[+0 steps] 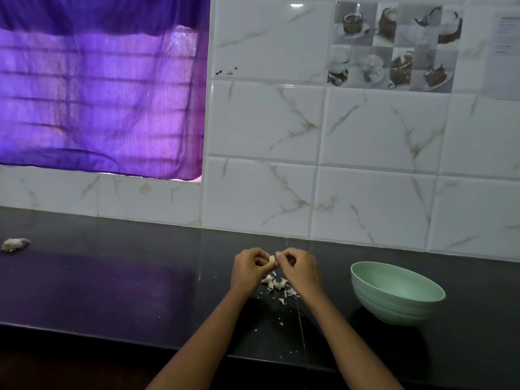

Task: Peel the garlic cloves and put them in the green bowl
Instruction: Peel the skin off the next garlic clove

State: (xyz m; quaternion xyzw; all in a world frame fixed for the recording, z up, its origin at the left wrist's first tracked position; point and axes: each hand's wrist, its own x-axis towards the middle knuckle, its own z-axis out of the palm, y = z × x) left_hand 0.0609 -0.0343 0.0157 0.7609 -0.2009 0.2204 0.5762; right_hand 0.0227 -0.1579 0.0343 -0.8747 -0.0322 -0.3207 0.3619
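A pale garlic clove (271,259) is held up between both hands above the dark counter (112,291). My left hand (250,270) pinches it from the left, and my right hand (298,270) pinches at it from the right with curled fingers. Just below the hands, garlic pieces and peel scraps (277,285) lie scattered on the counter. The green bowl (395,294) stands to the right of my right hand, about a hand's width away; its visible inside looks bare.
A whitish lump (14,244) lies at the counter's far left. A white tiled wall (365,164) rises behind the counter, and a purple curtain (98,88) covers a window at the left. The counter's front edge (140,334) runs under my forearms.
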